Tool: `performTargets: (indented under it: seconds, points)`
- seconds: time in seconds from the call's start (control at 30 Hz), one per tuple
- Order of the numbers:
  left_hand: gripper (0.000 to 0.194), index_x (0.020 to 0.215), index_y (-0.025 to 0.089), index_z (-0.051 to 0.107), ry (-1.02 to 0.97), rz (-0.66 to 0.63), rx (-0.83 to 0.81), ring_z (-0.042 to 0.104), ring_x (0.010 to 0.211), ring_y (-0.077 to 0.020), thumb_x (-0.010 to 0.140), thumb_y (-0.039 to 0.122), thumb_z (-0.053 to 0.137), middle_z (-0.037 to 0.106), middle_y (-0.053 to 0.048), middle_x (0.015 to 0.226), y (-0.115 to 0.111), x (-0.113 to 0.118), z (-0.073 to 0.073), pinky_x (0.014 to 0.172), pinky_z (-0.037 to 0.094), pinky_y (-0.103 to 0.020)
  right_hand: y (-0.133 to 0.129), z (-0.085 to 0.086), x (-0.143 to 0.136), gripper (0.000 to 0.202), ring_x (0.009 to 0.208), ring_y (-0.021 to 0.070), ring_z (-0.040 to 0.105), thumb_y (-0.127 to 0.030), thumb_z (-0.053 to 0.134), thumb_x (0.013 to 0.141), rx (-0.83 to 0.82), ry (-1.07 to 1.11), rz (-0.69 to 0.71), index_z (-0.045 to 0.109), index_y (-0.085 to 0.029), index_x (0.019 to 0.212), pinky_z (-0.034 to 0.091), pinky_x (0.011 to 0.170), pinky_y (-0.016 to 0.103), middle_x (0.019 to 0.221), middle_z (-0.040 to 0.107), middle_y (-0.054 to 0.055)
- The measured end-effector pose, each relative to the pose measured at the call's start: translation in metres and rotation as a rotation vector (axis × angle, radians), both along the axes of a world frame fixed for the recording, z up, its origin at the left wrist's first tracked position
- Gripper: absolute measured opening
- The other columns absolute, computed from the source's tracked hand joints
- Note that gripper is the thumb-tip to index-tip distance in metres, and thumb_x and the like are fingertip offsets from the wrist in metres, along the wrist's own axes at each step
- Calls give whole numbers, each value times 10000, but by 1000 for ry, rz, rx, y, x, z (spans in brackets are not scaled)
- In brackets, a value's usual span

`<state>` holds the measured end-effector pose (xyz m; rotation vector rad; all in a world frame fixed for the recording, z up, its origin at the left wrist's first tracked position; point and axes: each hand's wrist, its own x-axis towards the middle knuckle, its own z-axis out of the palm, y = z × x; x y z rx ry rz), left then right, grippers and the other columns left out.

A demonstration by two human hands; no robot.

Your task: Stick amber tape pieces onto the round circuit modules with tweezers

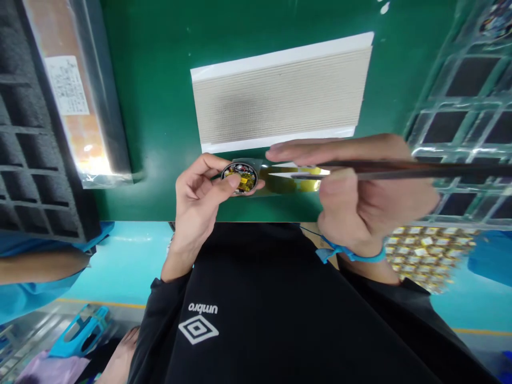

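Left hand (196,200): centre-left of frame, back from the near edge of the tabletop (154,112), forearm rising from below. Clamped on a round circuit module (247,181), thumb flat across its face, a fingertip showing at its right rim. Module lies just left of frame centre, components facing up; thumb hides part of them.

Right hand (380,200): right of centre, wrist in a blue band (366,257), closed on dark tweezers (400,169). Index finger extended leftward along the upper arm of the tool, thumb below. Tweezer tips apart, pointing left, near the module. Hands apart from each other.

Clear film with yellow discs (282,184) between the hands; right hand and tweezers cover part of it.

Surroundings: ribbed pale sheet with white margins (280,98), upper centre, beyond both hands. Black compartment tray (38,138) at left edge; beside it a labelled plastic-wrapped package (70,90). Clear compartment tray (466,120) at right, partly hidden by the right hand and tweezers. Gold-coloured parts (430,253), lower right. Another person's forearm (40,268), lower left; blue plastic object (80,333) below it.
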<state>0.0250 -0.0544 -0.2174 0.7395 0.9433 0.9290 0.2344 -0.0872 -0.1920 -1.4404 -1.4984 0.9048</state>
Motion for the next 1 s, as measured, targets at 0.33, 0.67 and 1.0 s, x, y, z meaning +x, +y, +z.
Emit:
performTargets:
  seconds: [0.33, 0.67, 1.0]
  points:
    - [354, 859, 197, 681, -39, -16, -24, 683, 612, -78, 865, 346, 1002, 737, 47, 850, -1, 4, 5, 554, 637, -192, 11, -15, -14, 498, 560, 90, 352, -588, 657, 1126, -200, 248, 177, 539, -223, 809, 305, 551, 313, 640, 426, -58]
    - [245, 932, 194, 748, -45, -54, -78, 757, 565, -128, 918, 348, 938, 767, 33, 841, -2, 9, 17, 574, 679, -235, 23, -8, -15, 570, 525, 76, 278, -673, 835, 982, -415, 508, 200, 584, -215, 752, 196, 485, 317, 561, 385, -66]
    - [367, 1007, 199, 797, 270, 260, 159, 762, 576, -143, 818, 423, 1018, 800, 17, 796, -11, -77, 17, 596, 656, -261, 6, -9, 7, 334, 488, 111, 432, -548, 723, 1053, -140, -134, 89, 782, -264, 888, 290, 461, 294, 645, 629, 8]
